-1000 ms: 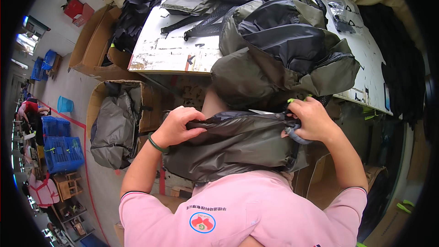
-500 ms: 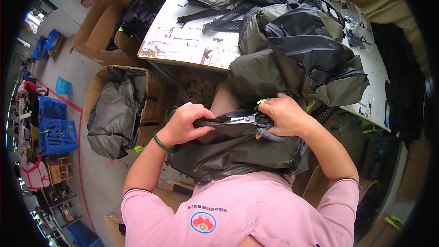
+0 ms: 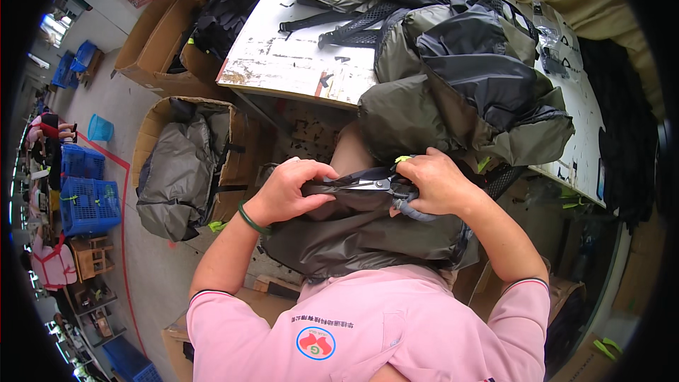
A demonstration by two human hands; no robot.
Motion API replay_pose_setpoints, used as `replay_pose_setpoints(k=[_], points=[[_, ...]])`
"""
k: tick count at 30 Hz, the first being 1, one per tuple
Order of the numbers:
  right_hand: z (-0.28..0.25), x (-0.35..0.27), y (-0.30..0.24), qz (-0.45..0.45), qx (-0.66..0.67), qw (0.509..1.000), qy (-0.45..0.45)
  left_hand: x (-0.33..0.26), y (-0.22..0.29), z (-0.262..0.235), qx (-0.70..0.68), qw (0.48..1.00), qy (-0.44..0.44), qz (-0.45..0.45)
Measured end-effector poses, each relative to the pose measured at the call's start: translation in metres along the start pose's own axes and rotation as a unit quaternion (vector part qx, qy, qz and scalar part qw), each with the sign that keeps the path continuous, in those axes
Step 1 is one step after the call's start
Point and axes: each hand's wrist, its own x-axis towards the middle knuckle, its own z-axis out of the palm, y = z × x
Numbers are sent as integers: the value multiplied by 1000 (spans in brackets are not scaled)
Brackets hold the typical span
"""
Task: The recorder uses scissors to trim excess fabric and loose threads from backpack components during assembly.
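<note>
A pair of scissors (image 3: 380,184) with metal blades lies level over my lap, blades pointing left. My right hand (image 3: 440,182) is closed round its grey-wrapped handles; a bit of yellow-green cord shows by the fingers. Thumb and fingers of my left hand (image 3: 291,189) pinch a dark fabric edge (image 3: 320,187) near the blade tips. Whether the blades touch that edge, I cannot tell. Olive-grey fabric (image 3: 361,244) spreads across my lap below both hands. On the table edge just beyond, a black and olive bag (image 3: 467,92) is heaped.
A white worn table (image 3: 283,56) stands ahead with straps and more fabric on it. Cardboard boxes hold grey fabric (image 3: 173,177) and black fabric (image 3: 226,14) to the left. Blue crates (image 3: 90,205) stand farther left. Beige cloth (image 3: 601,0) hangs at the far right.
The view has shifted slightly. My hands keep nearly the same hold on scissors and fabric edge. A person in the left background has changed posture.
</note>
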Motion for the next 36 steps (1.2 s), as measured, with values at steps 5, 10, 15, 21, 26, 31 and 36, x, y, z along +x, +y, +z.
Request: replay_pose_setpoints(k=[5, 10, 15, 21, 26, 31, 36], points=[[8, 2, 2, 7, 3, 1000, -10, -2, -2, 1, -9, 1000, 11, -21], [18, -2, 5, 15, -9, 1000, -12, -4, -3, 1, -9, 1000, 22, -17], [13, 1, 0, 1, -2, 1000, 2, -4, -1, 0, -6, 1000, 16, -16], [14, 6, -4, -7, 34, 999, 12, -4, 4, -1, 0, 1000, 10, -5], [17, 5, -1, 10, -20, 1000, -13, -6, 4, -2, -5, 1000, 8, -9], [25, -3, 10, 40, 42, 998, -12, -3, 7, -13, 35, 999, -13, -5], [30, -35, 26, 68, 206, 976, -16, -20, -60, -33, 64, 993, 38, -90]])
